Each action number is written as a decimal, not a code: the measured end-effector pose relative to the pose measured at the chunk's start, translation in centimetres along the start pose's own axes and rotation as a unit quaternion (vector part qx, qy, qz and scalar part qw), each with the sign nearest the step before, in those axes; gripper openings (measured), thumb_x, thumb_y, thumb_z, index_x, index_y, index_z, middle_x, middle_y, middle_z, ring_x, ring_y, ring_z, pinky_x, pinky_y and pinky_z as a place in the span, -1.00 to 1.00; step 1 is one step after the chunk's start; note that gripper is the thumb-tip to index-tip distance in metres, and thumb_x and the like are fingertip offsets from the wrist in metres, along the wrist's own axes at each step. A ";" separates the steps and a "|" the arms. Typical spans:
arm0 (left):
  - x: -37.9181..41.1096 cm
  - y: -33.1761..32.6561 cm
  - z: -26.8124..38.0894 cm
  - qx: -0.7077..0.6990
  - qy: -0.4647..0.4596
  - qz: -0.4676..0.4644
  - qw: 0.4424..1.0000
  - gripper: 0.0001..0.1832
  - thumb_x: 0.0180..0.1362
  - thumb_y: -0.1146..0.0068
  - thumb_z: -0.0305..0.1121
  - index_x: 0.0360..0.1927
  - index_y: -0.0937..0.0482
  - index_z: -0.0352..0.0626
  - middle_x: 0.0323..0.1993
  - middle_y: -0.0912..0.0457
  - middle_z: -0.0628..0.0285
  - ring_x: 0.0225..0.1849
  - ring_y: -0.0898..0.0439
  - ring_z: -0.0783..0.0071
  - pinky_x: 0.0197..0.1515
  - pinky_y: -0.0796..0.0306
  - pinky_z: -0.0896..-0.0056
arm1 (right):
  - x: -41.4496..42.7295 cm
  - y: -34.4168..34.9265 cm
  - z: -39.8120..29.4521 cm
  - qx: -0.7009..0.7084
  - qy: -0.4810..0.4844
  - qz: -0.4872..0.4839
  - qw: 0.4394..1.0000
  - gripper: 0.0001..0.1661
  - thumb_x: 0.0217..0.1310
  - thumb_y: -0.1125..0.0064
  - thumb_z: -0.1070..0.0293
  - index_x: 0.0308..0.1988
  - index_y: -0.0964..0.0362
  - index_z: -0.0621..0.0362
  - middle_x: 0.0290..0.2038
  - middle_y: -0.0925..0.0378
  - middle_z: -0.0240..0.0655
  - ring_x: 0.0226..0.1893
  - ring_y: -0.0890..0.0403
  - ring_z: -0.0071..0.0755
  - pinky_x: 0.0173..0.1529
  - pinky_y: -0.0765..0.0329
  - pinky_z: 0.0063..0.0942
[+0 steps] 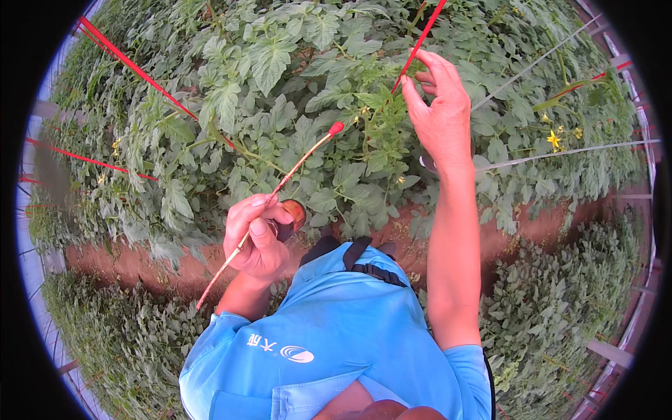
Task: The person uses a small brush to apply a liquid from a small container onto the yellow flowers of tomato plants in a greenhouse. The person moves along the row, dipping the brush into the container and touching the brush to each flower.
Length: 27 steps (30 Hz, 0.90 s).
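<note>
My left hand [257, 236] holds a thin stick [302, 160] with a red tip, slanting up to the right, together with a small dark container [292, 219] that has an orange-red end. My right hand [438, 100] is raised beside a tomato plant [386, 134], its thumb and fingertips at a red string [420, 44] that runs down into the leaves. Whether the fingers pinch the string cannot be made out. Small yellow flowers [363, 110] show on the plant below the hand. The stick's red tip is left of these flowers, apart from them.
Dense tomato foliage [273, 63] fills the area ahead, with another red string [152, 81] at left. Pale strings [556, 153] cross at right near open yellow flowers [554, 140]. Brown soil [142, 273] runs between this row and plants [551, 294] behind the person.
</note>
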<state>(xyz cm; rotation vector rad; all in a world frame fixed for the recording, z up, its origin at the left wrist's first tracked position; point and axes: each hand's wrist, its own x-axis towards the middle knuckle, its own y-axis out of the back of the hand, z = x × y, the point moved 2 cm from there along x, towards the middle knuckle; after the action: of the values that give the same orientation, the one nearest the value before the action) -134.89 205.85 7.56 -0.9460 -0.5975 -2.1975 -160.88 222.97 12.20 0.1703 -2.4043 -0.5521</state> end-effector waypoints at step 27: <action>0.7 -1.6 0.9 -0.029 -0.041 -0.048 0.998 -0.68 0.67 0.23 -0.28 0.24 -0.44 -0.27 -0.15 -0.66 -0.04 -0.39 -0.62 0.35 -0.12 -0.63 0.19 | -4.7 1.2 3.6 0.146 -0.112 0.054 0.981 -0.78 0.32 -0.24 0.63 -0.03 -0.58 0.31 -0.08 -0.69 -0.14 -0.19 -0.82 -0.29 -0.03 -0.72 -0.42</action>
<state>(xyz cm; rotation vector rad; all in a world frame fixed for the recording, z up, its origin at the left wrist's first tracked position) -135.99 207.29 8.41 -1.0625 -0.6315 -2.2809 -159.46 226.49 7.53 0.1082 -2.6873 -0.1724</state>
